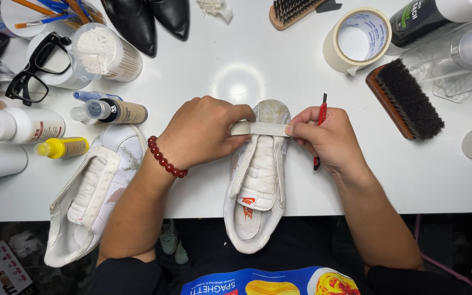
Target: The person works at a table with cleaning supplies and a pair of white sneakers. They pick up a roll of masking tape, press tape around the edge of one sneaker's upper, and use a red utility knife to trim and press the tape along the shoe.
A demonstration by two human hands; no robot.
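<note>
Near the front edge of the white counter (301, 180), a white sneaker (258, 186) lies toe away from the person, heel hanging over the edge. Across its toe runs a strip of masking tape (259, 128). The left hand (200, 134) is pinched shut on the strip's left end; the right hand (329, 139) presses the right end down with the thumb while its fingers are closed around a red craft knife (320, 123), blade end pointing away. A second sneaker (96, 191) lies at the left, a tape roll (357, 41) and a shoe brush (405, 98) toward the far right. To do this well, I would keep the strip taut and level, smooth it from the middle outward so no wrinkle lifts, and keep the knife tip clear of the upper.
</note>
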